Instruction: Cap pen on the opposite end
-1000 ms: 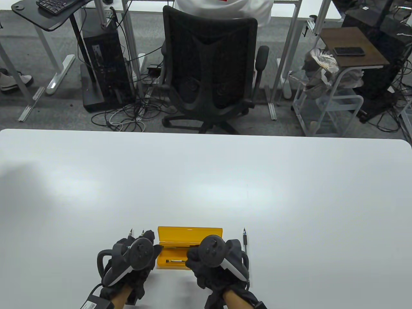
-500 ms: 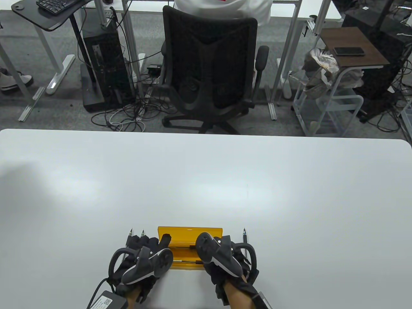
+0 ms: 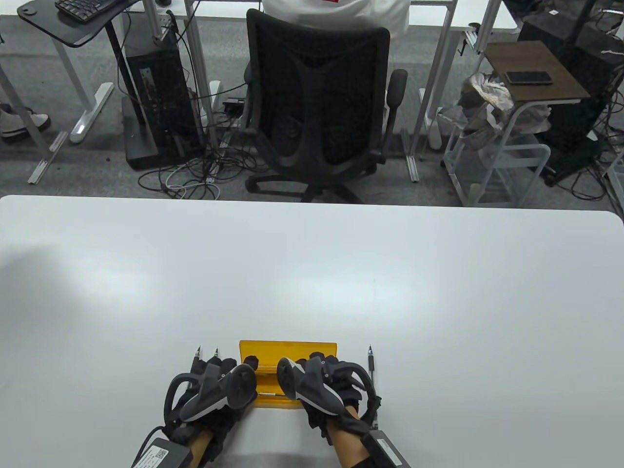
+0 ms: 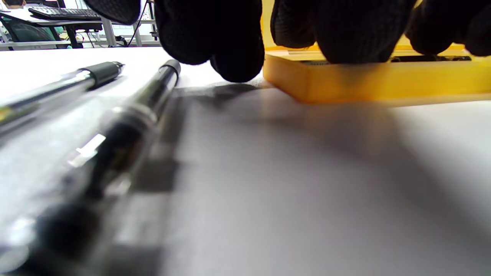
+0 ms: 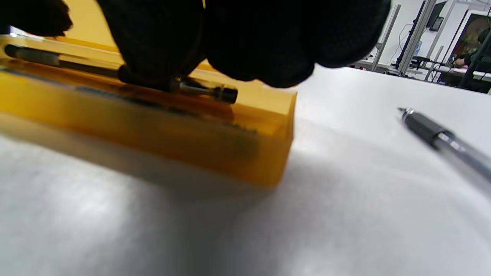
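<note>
Pen point(image 5: 115, 71) in yellow case point(image 3: 287, 349) (both hands point(image 3: 214, 390) reaching in).

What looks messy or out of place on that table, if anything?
Nothing stands out. The yellow case lies open and flat with a pen inside it; two pens lie side by side left of it, and one right. Nothing looks spilled or broken.

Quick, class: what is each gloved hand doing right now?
Left hand: fingers rest on the yellow case; grip cannot be told.
Right hand: fingers on a pen in the case; grip cannot be told.
</note>
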Demonstrator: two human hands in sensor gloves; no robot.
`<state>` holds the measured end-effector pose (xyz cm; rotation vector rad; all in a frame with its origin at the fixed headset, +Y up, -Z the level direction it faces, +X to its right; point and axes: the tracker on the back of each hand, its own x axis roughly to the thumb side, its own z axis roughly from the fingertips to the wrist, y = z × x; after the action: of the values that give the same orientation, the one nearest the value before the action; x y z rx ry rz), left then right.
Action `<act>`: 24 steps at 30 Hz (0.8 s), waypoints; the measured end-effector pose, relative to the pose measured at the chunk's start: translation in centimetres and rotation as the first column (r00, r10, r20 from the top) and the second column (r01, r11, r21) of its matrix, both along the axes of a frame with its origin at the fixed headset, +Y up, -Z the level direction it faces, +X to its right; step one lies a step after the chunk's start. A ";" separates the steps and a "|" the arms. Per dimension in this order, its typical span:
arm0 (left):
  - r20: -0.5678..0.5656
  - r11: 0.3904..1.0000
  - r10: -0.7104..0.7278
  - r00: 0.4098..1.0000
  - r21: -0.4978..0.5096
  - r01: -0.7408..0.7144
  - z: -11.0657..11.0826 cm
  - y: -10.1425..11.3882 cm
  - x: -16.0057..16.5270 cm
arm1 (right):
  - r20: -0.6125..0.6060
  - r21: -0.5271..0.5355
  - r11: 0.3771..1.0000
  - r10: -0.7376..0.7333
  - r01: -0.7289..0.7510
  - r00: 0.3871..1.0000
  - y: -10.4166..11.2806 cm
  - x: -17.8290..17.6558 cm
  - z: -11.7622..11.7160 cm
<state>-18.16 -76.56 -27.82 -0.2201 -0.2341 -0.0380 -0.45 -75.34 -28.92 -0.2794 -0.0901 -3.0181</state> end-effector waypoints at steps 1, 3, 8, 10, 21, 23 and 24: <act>-0.001 1.000 0.001 1.000 0.000 -0.001 0.0 0.0 0.0 | -0.002 0.003 1.000 0.001 -0.001 1.000 0.0 0.0 0.0; -0.001 1.000 -0.001 1.000 0.011 0.001 0.0 0.0 -0.1 | -0.011 0.017 1.000 0.024 -0.024 1.000 -0.1 -0.2 0.1; -0.011 1.000 0.017 1.000 0.010 -0.017 0.0 -0.1 -0.2 | -0.018 0.087 0.994 0.061 -0.059 0.998 -0.3 -0.4 0.4; -0.012 1.000 0.020 1.000 0.010 -0.020 0.0 -0.1 -0.2 | -0.015 0.084 0.993 0.081 -0.079 0.997 -0.5 -0.4 0.4; -0.012 1.000 0.019 1.000 0.012 -0.018 -0.1 -0.2 -0.2 | -0.017 0.033 0.998 0.055 -0.054 0.998 -0.6 -0.2 0.2; -0.012 1.000 0.020 1.000 0.014 -0.020 0.0 -0.2 -0.2 | -0.044 0.042 0.998 0.058 -0.057 0.997 -0.7 -0.1 0.4; -0.013 1.000 0.021 1.000 0.014 -0.020 -0.1 -0.2 -0.2 | -0.052 0.042 0.997 0.060 -0.058 0.997 -0.8 -0.1 0.4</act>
<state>-18.40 -76.75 -27.87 -0.2042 -0.2234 -0.0179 -0.52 -76.10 -28.53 -0.3465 -0.0318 -2.9477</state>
